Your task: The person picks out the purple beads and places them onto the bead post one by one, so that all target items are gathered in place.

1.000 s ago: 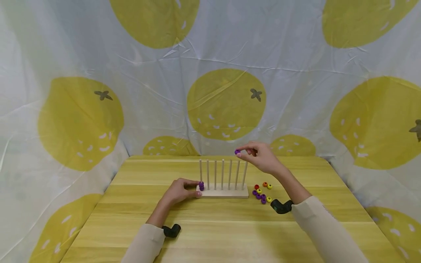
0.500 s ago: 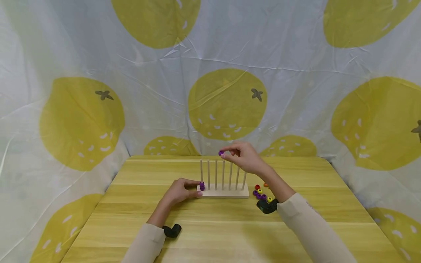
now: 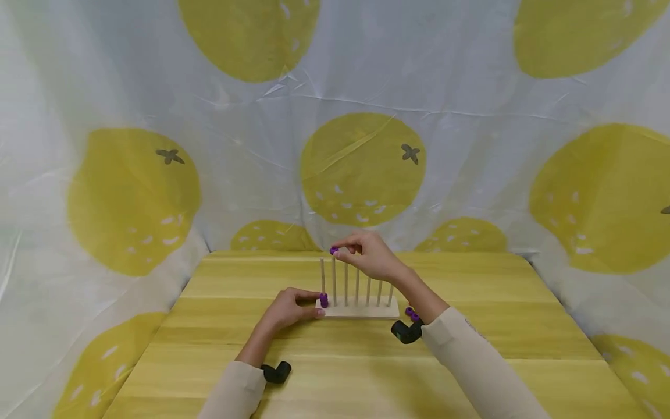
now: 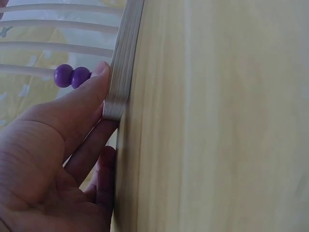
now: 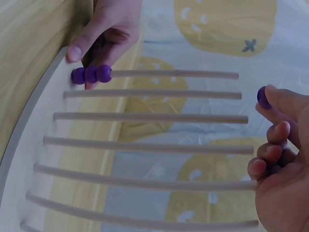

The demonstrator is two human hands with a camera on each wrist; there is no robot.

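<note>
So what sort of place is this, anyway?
It looks like a screened-off tabletop workspace, probably indoors: fruit-print cloth hangs behind and beside a wood-grain table, which bears a wooden peg stand holding purple beads.

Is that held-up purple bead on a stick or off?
Off. The right wrist view shows the purple bead pinched in the right grip, with a gap before the nearest stick.

The wood-grained table [image 3: 319, 372] bears a pegged rack [image 3: 361, 311] — and beads [image 3: 415, 317] (purple).
</note>
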